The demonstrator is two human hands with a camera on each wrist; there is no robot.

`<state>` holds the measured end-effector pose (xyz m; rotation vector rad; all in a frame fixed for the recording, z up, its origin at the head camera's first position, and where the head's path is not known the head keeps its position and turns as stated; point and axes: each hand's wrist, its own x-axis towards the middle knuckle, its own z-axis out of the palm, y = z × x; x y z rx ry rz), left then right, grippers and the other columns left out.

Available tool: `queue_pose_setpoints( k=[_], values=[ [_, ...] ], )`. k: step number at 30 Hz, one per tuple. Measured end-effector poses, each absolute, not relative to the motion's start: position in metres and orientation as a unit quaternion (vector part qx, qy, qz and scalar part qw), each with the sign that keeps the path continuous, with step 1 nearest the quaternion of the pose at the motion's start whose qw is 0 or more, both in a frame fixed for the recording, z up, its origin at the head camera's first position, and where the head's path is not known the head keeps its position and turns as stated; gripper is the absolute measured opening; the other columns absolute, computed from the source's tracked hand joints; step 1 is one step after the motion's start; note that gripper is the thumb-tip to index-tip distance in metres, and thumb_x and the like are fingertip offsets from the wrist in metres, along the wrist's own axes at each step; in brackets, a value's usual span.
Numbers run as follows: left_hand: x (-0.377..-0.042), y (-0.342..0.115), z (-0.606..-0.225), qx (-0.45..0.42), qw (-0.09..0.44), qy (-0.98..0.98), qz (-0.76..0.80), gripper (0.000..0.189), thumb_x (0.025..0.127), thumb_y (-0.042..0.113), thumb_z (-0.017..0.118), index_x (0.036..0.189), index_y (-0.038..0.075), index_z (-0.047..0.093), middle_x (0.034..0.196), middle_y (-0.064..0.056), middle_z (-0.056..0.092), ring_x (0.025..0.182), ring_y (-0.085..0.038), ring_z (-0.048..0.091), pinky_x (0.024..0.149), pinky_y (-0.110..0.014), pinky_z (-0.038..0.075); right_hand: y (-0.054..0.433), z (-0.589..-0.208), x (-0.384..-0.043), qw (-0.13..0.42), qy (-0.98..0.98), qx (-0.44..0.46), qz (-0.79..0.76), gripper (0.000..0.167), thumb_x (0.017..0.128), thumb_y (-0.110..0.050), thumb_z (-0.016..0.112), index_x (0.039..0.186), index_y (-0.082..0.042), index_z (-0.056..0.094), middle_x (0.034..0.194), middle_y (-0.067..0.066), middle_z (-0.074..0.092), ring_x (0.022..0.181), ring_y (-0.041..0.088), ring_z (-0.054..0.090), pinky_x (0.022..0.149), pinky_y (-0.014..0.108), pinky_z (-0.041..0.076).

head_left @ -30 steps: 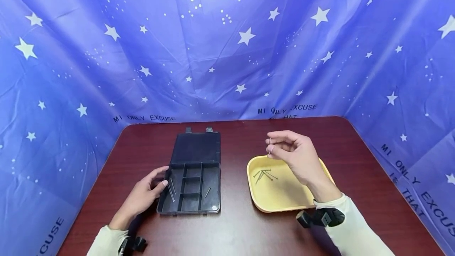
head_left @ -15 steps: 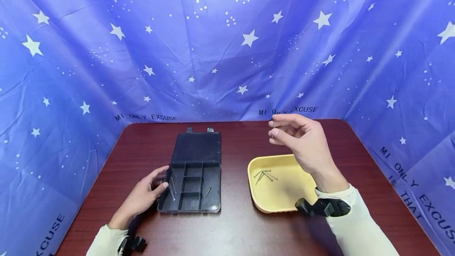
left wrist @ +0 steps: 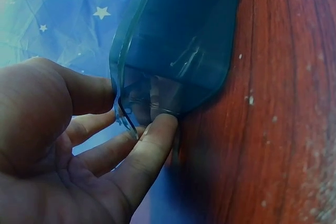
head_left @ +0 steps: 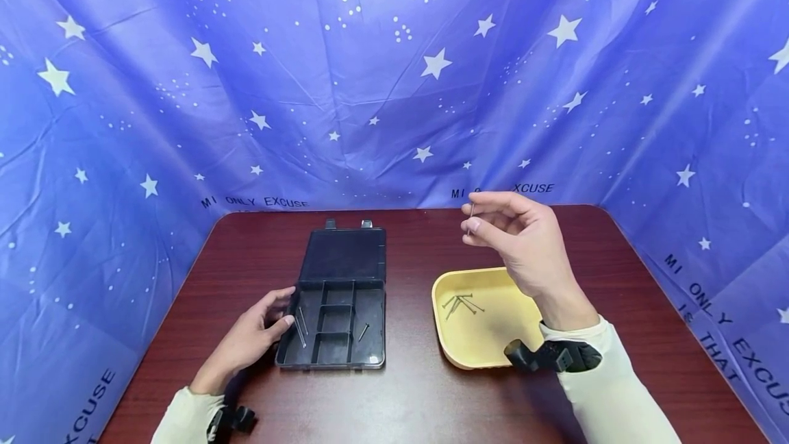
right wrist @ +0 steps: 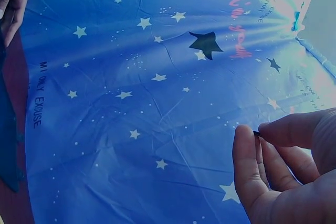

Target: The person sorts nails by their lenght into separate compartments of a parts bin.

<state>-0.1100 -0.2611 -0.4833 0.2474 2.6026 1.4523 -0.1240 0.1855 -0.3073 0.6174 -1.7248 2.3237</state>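
My right hand (head_left: 524, 245) is raised over the back of the yellow tray (head_left: 474, 348), pinching a thin nail (head_left: 472, 218) upright between thumb and fingertips. In the right wrist view only a dark bit of that nail (right wrist: 256, 133) shows between the fingers. At the left edge of a black compartment box (head_left: 342, 255), my left hand (head_left: 243, 338) grips the side wall. The left wrist view has its thumb and fingers (left wrist: 152, 145) around the box's end. Long nails (head_left: 301, 331) lie in the box's left compartment, and a shorter nail (head_left: 364, 332) lies in the right one.
Several nails (head_left: 461, 303) lie in a loose pile at the tray's left. The box's lid is folded back, with two latches (head_left: 366, 224) at its far edge. A dark red wooden table (head_left: 407, 403) carries both, and a blue star-patterned curtain (head_left: 345, 88) hangs behind.
My right hand has lifted away from the tray with the nail, then shifted slightly left. My left hand has stayed at the box's edge.
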Motion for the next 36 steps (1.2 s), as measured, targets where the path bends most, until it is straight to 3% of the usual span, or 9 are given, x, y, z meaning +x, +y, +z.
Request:
queue_pose_setpoints(
  k=[11, 15, 21, 27, 33, 36],
  values=[
    [-0.111, -0.262, -0.484, 0.083, 0.079, 0.866, 0.487, 0.055, 0.103, 0.006, 0.068, 0.154, 0.008, 0.049, 0.141, -0.026, 0.061, 0.117, -0.032, 0.067, 0.076, -0.028, 0.059, 0.157, -0.314, -0.125, 0.056, -0.583, 0.209, 0.783, 0.044, 0.089, 0.024, 0.066, 0.117, -0.008, 0.077, 0.101, 0.005, 0.08, 0.084, 0.017, 0.078, 0.074, 0.037, 0.065],
    [-0.11, -0.263, -0.482, 0.085, 0.077, 0.865, 0.489, 0.056, 0.102, 0.007, 0.069, 0.154, 0.008, 0.049, 0.142, -0.028, 0.06, 0.119, -0.036, 0.066, 0.076, -0.027, 0.059, 0.131, -0.321, -0.126, 0.017, -0.588, 0.196, 0.784, 0.036, 0.089, 0.019, 0.069, 0.122, 0.004, 0.071, 0.103, 0.009, 0.078, 0.086, 0.017, 0.077, 0.076, 0.037, 0.065],
    [-0.111, -0.263, -0.483, 0.081, 0.078, 0.868, 0.483, 0.056, 0.102, 0.008, 0.069, 0.155, 0.009, 0.049, 0.144, -0.026, 0.06, 0.119, -0.036, 0.066, 0.077, -0.026, 0.059, 0.084, -0.338, -0.126, -0.053, -0.58, 0.186, 0.791, 0.04, 0.09, 0.016, 0.068, 0.129, 0.019, 0.058, 0.102, 0.007, 0.076, 0.087, 0.015, 0.076, 0.076, 0.035, 0.065],
    [-0.112, -0.263, -0.484, 0.088, 0.078, 0.868, 0.482, 0.056, 0.103, 0.007, 0.069, 0.155, 0.008, 0.049, 0.143, -0.028, 0.059, 0.118, -0.036, 0.066, 0.076, -0.027, 0.059, 0.048, -0.355, -0.126, -0.098, -0.561, 0.184, 0.801, 0.038, 0.091, 0.016, 0.067, 0.128, 0.02, 0.058, 0.099, 0.006, 0.073, 0.083, 0.013, 0.075, 0.074, 0.031, 0.065],
    [-0.113, -0.264, -0.484, 0.08, 0.088, 0.86, 0.496, 0.055, 0.103, 0.007, 0.068, 0.155, 0.008, 0.048, 0.143, -0.027, 0.059, 0.119, -0.036, 0.066, 0.077, -0.028, 0.06, 0.019, -0.371, -0.127, -0.13, -0.564, 0.173, 0.797, 0.037, 0.092, 0.017, 0.066, 0.128, 0.018, 0.061, 0.101, 0.013, 0.07, 0.082, 0.01, 0.073, 0.074, 0.03, 0.064],
    [-0.113, -0.264, -0.485, 0.08, 0.09, 0.86, 0.497, 0.056, 0.103, 0.006, 0.067, 0.155, 0.008, 0.048, 0.142, -0.027, 0.059, 0.119, -0.038, 0.065, 0.078, -0.028, 0.06, 0.004, -0.382, -0.126, -0.148, -0.569, 0.162, 0.792, 0.037, 0.092, 0.017, 0.068, 0.128, 0.017, 0.062, 0.098, 0.009, 0.068, 0.081, 0.008, 0.072, 0.075, 0.03, 0.064]
  ],
)
